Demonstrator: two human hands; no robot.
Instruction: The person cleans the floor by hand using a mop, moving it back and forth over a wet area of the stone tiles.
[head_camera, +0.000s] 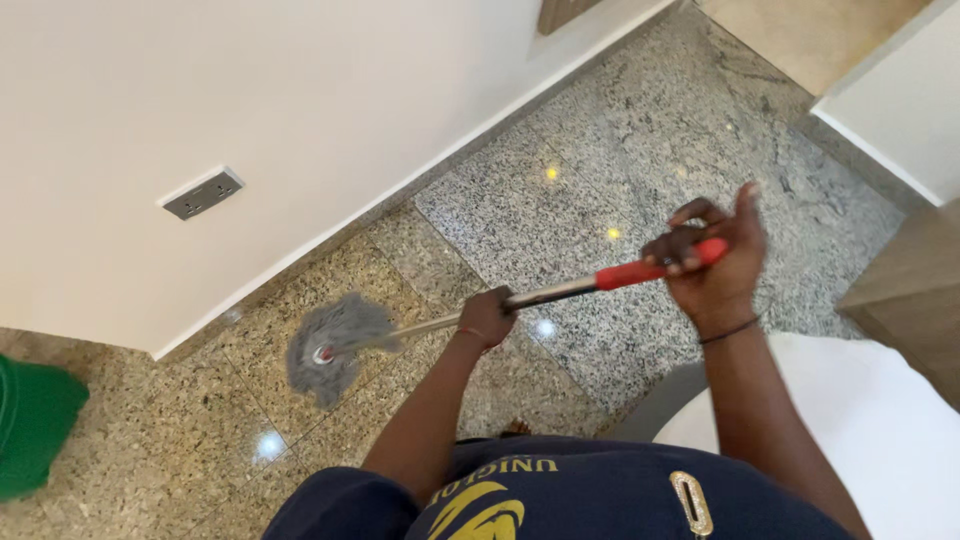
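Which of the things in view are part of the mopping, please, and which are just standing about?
In use: mop with grey head and red grip, left hand, right hand, granite floor.
Standing about: green bin, wall socket, wooden cabinet.

A home or office hallway: polished granite floor (600, 180), white wall (250, 100) with a socket (203, 194), wooden door edge (905, 290).

The mop (335, 345) has grey strands, a silver pole and a red grip, lying on speckled grey-and-tan granite floor (620, 170) below a white wall (300, 90) with a grey socket (203, 194), left of it a green bin (30, 425).
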